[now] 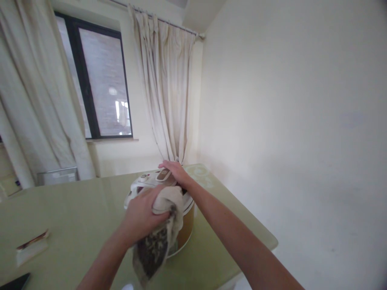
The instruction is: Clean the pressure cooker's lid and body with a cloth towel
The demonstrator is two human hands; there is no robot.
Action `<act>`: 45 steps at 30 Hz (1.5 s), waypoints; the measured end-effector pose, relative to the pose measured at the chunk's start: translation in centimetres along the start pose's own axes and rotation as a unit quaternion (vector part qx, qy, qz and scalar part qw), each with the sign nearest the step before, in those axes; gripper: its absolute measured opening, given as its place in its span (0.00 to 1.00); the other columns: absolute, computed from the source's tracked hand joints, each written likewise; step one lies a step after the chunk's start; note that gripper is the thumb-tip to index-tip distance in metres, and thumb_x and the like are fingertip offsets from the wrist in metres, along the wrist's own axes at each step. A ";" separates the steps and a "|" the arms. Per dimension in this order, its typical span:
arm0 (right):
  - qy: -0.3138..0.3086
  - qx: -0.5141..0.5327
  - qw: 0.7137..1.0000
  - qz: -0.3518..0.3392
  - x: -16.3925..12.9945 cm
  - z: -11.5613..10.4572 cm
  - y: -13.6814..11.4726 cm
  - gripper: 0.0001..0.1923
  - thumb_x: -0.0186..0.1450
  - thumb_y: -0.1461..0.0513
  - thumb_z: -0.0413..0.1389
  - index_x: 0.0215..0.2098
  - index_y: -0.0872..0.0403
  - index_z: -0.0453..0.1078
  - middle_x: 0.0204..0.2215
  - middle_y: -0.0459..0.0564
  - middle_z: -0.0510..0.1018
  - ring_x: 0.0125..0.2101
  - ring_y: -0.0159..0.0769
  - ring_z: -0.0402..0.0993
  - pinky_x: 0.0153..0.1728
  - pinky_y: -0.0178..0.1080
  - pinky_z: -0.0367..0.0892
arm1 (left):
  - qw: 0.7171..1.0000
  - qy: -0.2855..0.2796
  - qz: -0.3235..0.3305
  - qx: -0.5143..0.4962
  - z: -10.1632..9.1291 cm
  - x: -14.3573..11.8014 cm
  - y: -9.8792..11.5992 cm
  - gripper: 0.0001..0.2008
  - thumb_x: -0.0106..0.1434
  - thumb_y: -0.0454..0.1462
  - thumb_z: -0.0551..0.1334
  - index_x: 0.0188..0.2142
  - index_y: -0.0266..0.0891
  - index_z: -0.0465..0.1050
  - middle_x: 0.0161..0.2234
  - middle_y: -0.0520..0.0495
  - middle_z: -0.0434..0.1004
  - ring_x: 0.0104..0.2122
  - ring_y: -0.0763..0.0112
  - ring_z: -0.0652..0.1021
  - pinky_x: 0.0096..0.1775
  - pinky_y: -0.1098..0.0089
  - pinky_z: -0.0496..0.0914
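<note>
Because the cooker (pixel 187 225), or what looks like one, stands upright near the far right corner of the bench (pixel 87 213), I have both arms stretched forward over it. With my right hand (pixel 177 172) I reach across the top of the lid from the right, fingers pointing left beside the oval panel; I take this as a way to steady it, though I cannot tell whether the fingers grip an edge or merely lie there. My left hand (pixel 145 213) is closed around a bunched cloth (pixel 155 249), gathered at the thumb with the loose end hanging down the near side. Holding it bunched probably keeps the fabric controllable against the curved lid; my own hand hides where the two meet. As for looks, the cooker has a rounded white lid with a small knob and dark reddish patches towards the left, and below a pale rim comes a tan, golden-brown body. The cloth is off-white above, dark and patterned lower down, slightly blurred. Well apart to the left lies a pale, flat packet (pixel 32 249) with a brown edge.
</note>
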State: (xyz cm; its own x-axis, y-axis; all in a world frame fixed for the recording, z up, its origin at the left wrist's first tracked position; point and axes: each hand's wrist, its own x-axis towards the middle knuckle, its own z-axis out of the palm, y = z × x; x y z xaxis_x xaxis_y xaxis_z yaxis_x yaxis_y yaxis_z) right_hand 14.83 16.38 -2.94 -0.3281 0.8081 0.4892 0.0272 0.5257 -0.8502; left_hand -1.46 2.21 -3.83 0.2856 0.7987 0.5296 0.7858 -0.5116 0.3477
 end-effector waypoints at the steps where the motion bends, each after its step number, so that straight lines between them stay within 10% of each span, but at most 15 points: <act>1: -0.005 0.002 1.000 0.008 0.0 -0.1 0.1 0.33 0.68 0.36 0.54 0.38 0.54 0.84 0.39 0.53 0.86 0.43 0.42 0.80 0.52 0.44 0.68 | 0.999 -0.018 0.033 0.016 0.6 0.1 1.6 0.25 0.54 0.40 0.67 0.54 0.47 0.76 0.51 0.44 0.84 0.50 0.51 0.82 0.51 0.56 0.74; 8: -0.024 0.006 0.999 -0.021 -0.1 -0.3 0.7 0.29 0.68 0.38 0.56 0.36 0.53 0.84 0.41 0.53 0.87 0.46 0.43 0.80 0.56 0.45 0.66 | 0.984 -0.007 0.175 0.026 4.8 -1.0 5.6 0.26 0.52 0.40 0.70 0.51 0.43 0.75 0.48 0.42 0.84 0.50 0.48 0.81 0.53 0.51 0.73; 12: -0.019 0.011 1.000 -0.019 -0.2 -0.2 0.6 0.29 0.67 0.38 0.57 0.36 0.52 0.84 0.41 0.54 0.86 0.46 0.44 0.80 0.57 0.46 0.66 | 0.982 0.067 0.176 0.009 4.1 -2.4 2.1 0.30 0.52 0.39 0.69 0.56 0.44 0.73 0.52 0.42 0.83 0.52 0.50 0.81 0.56 0.52 0.74; 18: -0.011 0.036 0.999 -0.003 -0.5 0.1 0.3 0.29 0.67 0.38 0.58 0.37 0.53 0.85 0.39 0.54 0.86 0.43 0.42 0.80 0.53 0.43 0.68 | 0.985 0.155 -0.038 -0.065 1.3 -3.8 -5.4 0.23 0.60 0.45 0.64 0.54 0.42 0.71 0.45 0.43 0.84 0.43 0.54 0.84 0.45 0.59 0.78; 22: -0.012 0.050 0.999 0.008 -0.4 0.2 0.2 0.31 0.67 0.38 0.57 0.38 0.55 0.85 0.36 0.53 0.86 0.39 0.41 0.80 0.49 0.42 0.69 | 0.979 0.191 -0.070 0.011 -0.3 -1.9 -7.6 0.20 0.63 0.50 0.61 0.48 0.41 0.74 0.44 0.41 0.81 0.45 0.51 0.81 0.48 0.56 0.76; 34: 0.014 0.056 0.998 0.016 -0.6 0.7 0.3 0.30 0.66 0.36 0.57 0.35 0.54 0.79 0.33 0.47 0.83 0.39 0.40 0.77 0.45 0.40 0.71 | 0.973 -0.100 -0.097 0.186 -3.6 10.7 -5.4 0.30 0.66 0.47 0.57 0.67 0.47 0.64 0.59 0.39 0.79 0.57 0.48 0.78 0.54 0.54 0.71; 45: 0.060 -0.187 0.980 0.024 -0.5 0.8 0.1 0.24 0.70 0.42 0.58 0.50 0.51 0.73 0.42 0.50 0.82 0.44 0.41 0.77 0.50 0.41 0.67 | 0.958 -0.119 -0.144 0.219 -2.0 12.1 -5.3 0.22 0.71 0.50 0.49 0.56 0.44 0.70 0.52 0.33 0.82 0.50 0.44 0.82 0.46 0.53 0.74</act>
State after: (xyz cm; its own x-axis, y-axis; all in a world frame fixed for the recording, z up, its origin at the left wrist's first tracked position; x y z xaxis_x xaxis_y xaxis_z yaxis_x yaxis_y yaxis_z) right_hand 14.20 15.86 -3.42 -0.2049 0.8481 0.4887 0.3908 0.5286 -0.7535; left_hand -3.30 13.92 2.27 0.0979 0.9628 0.2520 0.9907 -0.1183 0.0671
